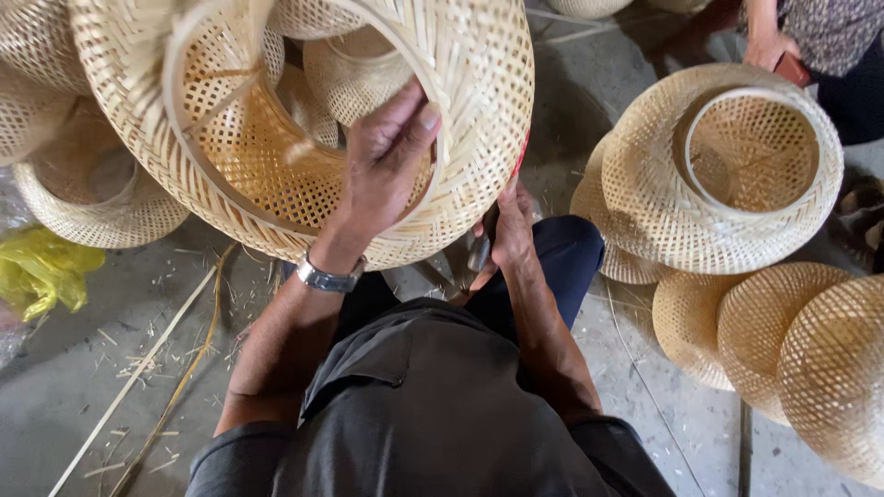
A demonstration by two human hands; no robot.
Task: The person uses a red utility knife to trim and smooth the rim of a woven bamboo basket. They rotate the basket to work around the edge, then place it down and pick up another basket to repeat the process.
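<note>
We hold a big woven basket (304, 129) up over our lap. Our left hand (387, 161) grips its inner rim; our right hand (506, 235) clasps a small dark tool beneath. It looks light, springy and easily crushed, so the stiff rim is the best hold.

Stacked baskets (727, 175) crowd the right; bare floor (83, 387) lies left.
</note>
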